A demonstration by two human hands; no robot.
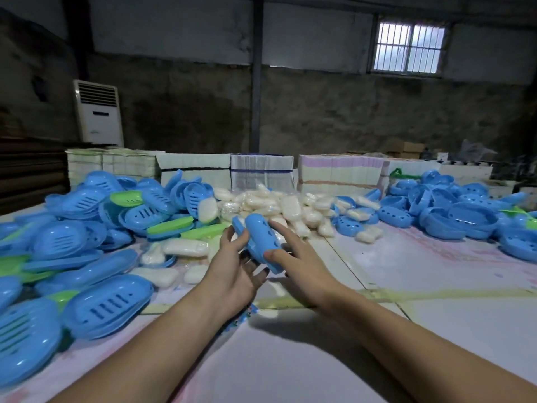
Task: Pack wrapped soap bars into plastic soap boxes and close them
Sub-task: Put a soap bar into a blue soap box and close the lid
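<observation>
Head camera view, looking down over both forearms: a blue soap box (259, 242) is held above the table (436, 286), tilted on its edge, between the two hands. The left hand (235, 266) cups it from below and from the left, its fingers curled up round the box's side. The right hand (290, 254) meets the box from the right: its thumb presses on the near end, while its fingers stretch out past the box toward the heap of wrapped soap bars (279, 205) in the middle of the table. Whether the box holds a bar I cannot tell. A big pile of blue and green soap boxes (87, 228) covers the left side of the table, with a few loose wrapped bars (186, 247) lying at its edge. Another pile of blue box halves (453, 210) sits on the right. Stacks of flat cartons (261, 167) stand along the far edge, and a white air conditioner (97, 112) stands against the back wall.
</observation>
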